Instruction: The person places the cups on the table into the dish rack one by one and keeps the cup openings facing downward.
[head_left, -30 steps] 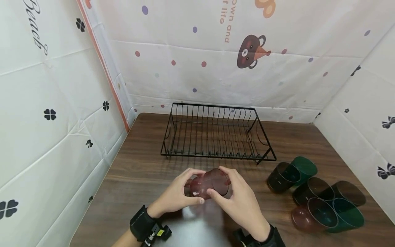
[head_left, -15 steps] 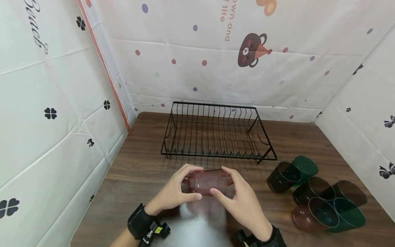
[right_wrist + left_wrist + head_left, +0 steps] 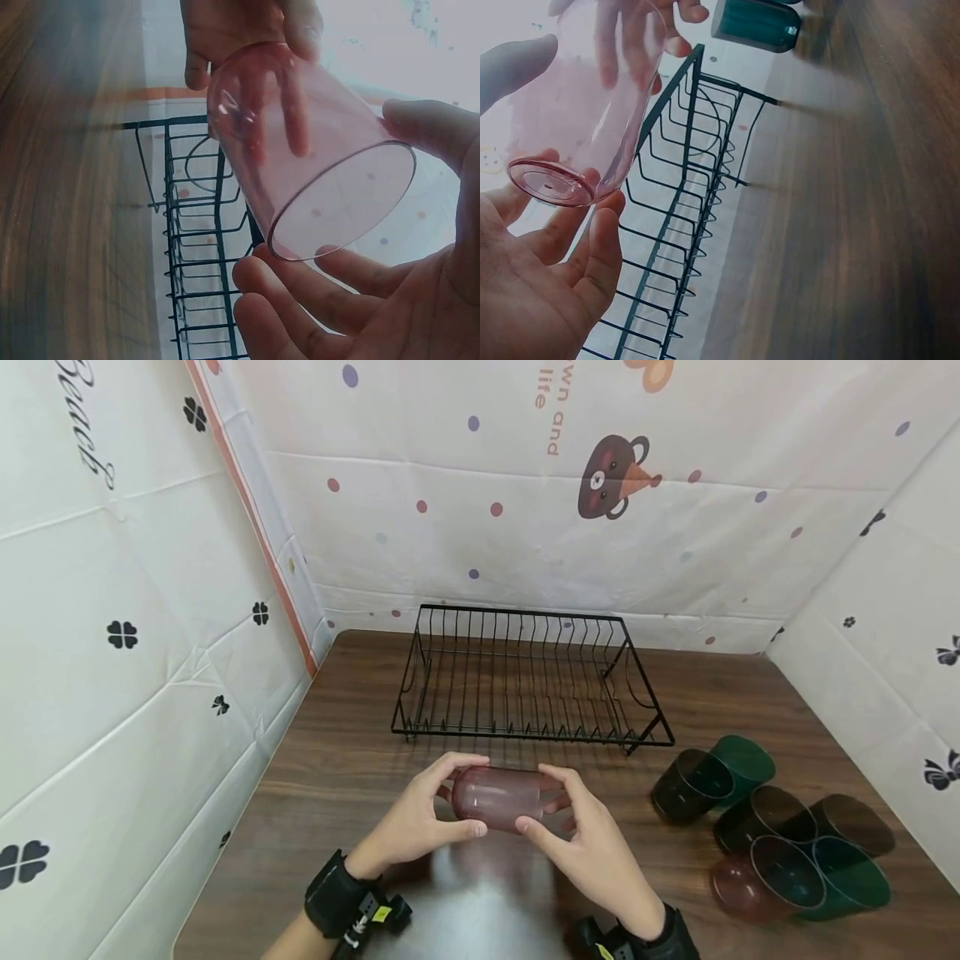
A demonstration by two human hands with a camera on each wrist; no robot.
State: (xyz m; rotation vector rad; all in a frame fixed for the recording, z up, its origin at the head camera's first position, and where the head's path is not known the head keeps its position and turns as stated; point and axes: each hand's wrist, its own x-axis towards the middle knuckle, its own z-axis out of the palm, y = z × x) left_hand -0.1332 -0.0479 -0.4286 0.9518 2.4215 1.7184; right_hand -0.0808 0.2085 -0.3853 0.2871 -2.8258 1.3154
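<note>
I held the pink cup (image 3: 497,797) between both hands, above the table (image 3: 345,777) and not touching it. My left hand (image 3: 416,822) curled its fingers (image 3: 604,251) and thumb about the closed base, and my right hand (image 3: 588,852) curled about the open rim. The cup lay on its side, its long axis running from one palm to the other, base toward my left and mouth toward my right. Both hands were equally near it, each gripping one end.

Straight beyond my fingertips stood the black wire rack (image 3: 525,681), near but apart from the cup, its long side lying parallel to the cup's axis. Off beyond my right hand, well apart, a cluster of dark cups (image 3: 772,839) lay tipped on the table, green and brownish ones overlapping, so I could not count them surely. My right wrist was cut off at the frame's bottom edge, and both wrist views were blurred along the tabletop.
</note>
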